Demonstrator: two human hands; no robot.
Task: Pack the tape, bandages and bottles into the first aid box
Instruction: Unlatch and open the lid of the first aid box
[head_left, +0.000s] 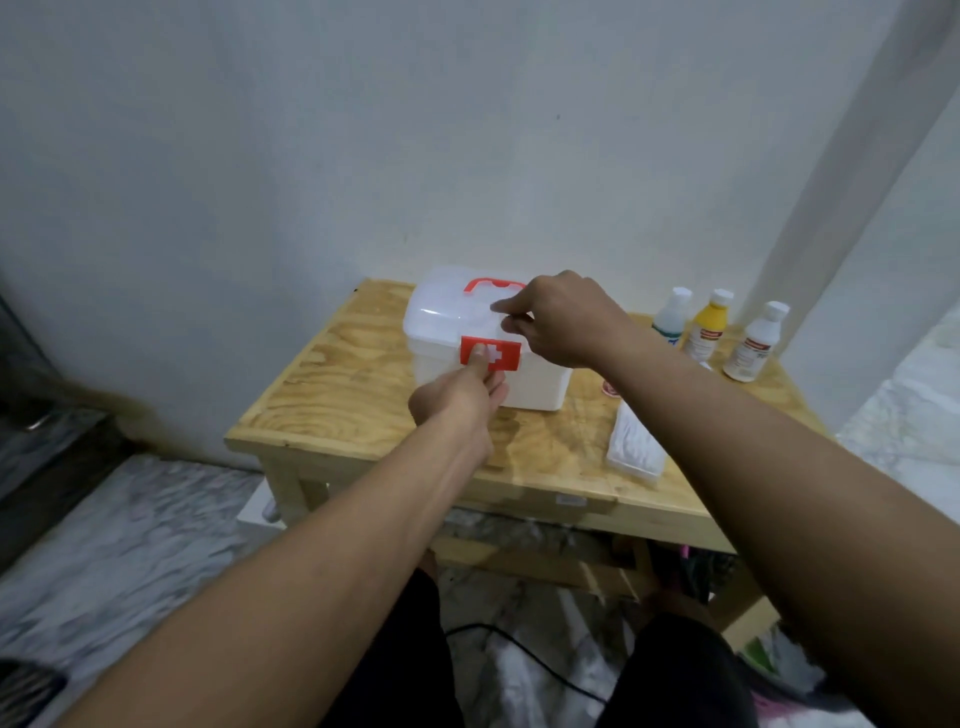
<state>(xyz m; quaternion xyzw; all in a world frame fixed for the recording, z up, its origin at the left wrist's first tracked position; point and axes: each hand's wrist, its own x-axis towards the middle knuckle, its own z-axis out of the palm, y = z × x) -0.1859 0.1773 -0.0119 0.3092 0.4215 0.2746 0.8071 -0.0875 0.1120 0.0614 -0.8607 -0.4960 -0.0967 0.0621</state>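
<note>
The white first aid box (441, 332) stands closed on the wooden table (332, 395), with a red handle on top and a red clasp (506, 356) on its front. My left hand (460, 397) pinches the lower edge of that clasp. My right hand (558, 322) presses on the lid's front edge. Three bottles stand at the table's back right: a clear one (671, 315), a yellow one (707, 325) and a white one (754, 341). A white pack of bandages (636, 449) lies near the front right edge. A small red and white item (609, 387), perhaps the tape, shows partly behind my right forearm.
The table stands against a white wall in a corner. Below it is marble floor with a black cable (524, 654). A dark object (31, 395) sits at the far left. My legs are under the table's front edge.
</note>
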